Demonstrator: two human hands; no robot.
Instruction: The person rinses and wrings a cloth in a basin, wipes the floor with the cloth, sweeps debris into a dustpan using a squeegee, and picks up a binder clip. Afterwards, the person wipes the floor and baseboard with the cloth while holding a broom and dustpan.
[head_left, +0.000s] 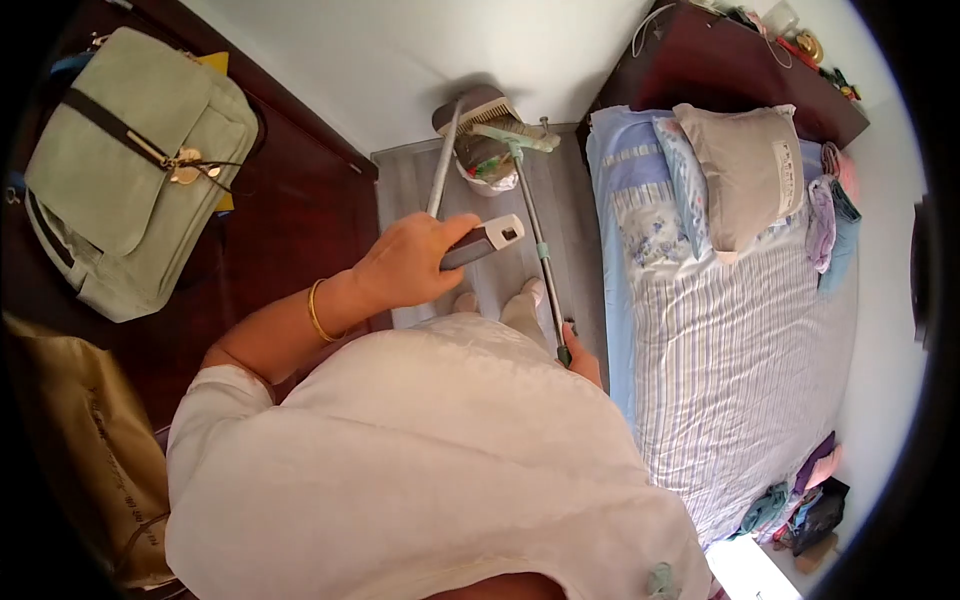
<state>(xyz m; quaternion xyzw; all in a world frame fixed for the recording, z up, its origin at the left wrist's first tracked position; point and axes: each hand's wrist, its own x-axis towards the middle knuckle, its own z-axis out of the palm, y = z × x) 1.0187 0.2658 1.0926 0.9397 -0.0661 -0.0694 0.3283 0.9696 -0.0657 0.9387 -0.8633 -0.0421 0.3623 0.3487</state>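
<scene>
My left hand (412, 262) is closed around the dark grip of a long-handled dustpan (443, 165). Its pan, with a row of comb teeth, is tilted by the wall over a small bin (494, 184). Rubbish and a pale liner show in the bin. Lower down, my right hand (583, 362) grips the end of a broom (534, 215). The broom's pole runs away from me, and its light green head is up beside the pan, above the bin. The bristles look dusty. Part of my right hand is hidden behind my shirt.
On the right stands a bed (720, 370) with striped bedding, a beige pillow (745, 170) and folded clothes. A green-grey bag (140, 170) lies on dark red furniture (295, 215) to my left. A brown bag (85, 440) is nearer. Grey flooring (410, 185) runs between.
</scene>
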